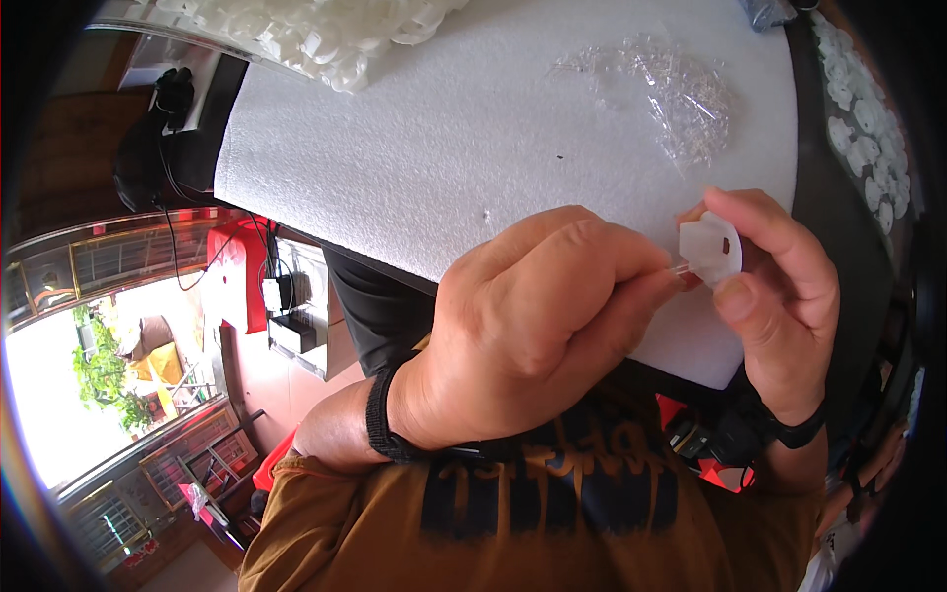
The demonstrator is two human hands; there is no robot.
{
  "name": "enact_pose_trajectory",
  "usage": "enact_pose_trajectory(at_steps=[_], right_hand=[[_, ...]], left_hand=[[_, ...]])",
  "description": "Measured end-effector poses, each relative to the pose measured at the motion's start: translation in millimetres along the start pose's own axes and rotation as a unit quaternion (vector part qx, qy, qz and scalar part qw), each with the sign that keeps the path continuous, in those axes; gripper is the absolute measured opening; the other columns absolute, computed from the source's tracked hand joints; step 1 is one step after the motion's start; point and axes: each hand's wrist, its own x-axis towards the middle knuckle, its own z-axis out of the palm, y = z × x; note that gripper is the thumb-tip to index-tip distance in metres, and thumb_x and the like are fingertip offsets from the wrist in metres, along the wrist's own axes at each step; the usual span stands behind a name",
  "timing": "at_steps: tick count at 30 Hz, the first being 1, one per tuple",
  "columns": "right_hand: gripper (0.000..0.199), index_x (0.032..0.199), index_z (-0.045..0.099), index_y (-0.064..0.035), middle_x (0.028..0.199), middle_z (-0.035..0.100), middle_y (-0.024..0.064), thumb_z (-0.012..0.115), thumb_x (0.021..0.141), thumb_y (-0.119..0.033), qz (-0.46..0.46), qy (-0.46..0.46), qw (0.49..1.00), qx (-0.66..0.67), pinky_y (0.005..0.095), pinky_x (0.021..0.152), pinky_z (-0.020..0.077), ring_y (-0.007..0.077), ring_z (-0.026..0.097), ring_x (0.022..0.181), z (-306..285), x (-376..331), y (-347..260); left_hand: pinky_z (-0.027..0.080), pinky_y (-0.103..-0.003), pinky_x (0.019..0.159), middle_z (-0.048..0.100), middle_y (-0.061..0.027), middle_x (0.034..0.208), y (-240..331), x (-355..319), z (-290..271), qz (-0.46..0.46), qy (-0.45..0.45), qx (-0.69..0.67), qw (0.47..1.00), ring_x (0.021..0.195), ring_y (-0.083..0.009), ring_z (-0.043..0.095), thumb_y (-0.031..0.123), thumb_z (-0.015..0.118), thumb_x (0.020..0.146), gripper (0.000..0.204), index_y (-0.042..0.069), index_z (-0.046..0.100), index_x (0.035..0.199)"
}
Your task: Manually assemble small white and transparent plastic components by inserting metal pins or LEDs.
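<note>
My right hand [789,296] holds a small translucent white plastic piece [706,247], its thumb and fingers closed on the edges. A small dark slot shows on that piece. From the left, my left hand [543,306] pinches a thin clear plastic pin [681,269] between thumb and forefinger. The pin's end meets the white piece's left side; whether it is inserted I cannot tell. Both hands are above the near right part of a white foam sheet [414,148]. Beyond them on the sheet lies a loose heap of similar clear pins [695,109].
A large heap of white plastic parts [326,39] sits at the far left of the table. More white pieces [858,138] lie beyond the right edge. A dark bit of debris [559,157] is on the foam. Left of the table stands a red stool [232,276].
</note>
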Motion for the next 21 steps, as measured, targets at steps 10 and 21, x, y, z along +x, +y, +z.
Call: enact_pose_trajectory(at_steps=[10, 21], right_hand=[[0.046, 0.12, 0.049, 0.003, 0.105, 0.056, 0.0128, 0.061, 0.083, -0.022, 0.069, 0.005, 0.996, 0.047, 0.0292, 0.085, 0.0412, 0.0183, 0.053, 0.098, -1.6, 0.8, -0.2], [0.044, 0.119, 0.049, 0.0035, 0.11, 0.051, 0.0149, 0.061, 0.083, -0.019, -0.02, -0.025, 0.996, -0.081, 0.0291, 0.082, 0.0414, 0.0201, 0.052, 0.099, -5.1, 0.3, -1.2]], left_hand=[[0.042, -0.025, 0.05, 0.06, -0.008, 0.066, -5.9, 2.5, 4.2, 0.022, 0.017, -0.006, 1.0, 0.054, -0.0168, 0.057, -0.002, 0.07, 0.069, 0.016, 0.001, 0.061, 0.081], [0.041, -0.024, 0.05, 0.06, -0.0068, 0.067, -6.2, 1.9, -1.7, -0.011, -0.012, -0.022, 1.0, 0.055, -0.0149, 0.055, 0.001, 0.07, 0.071, 0.013, 0.001, 0.06, 0.08]])
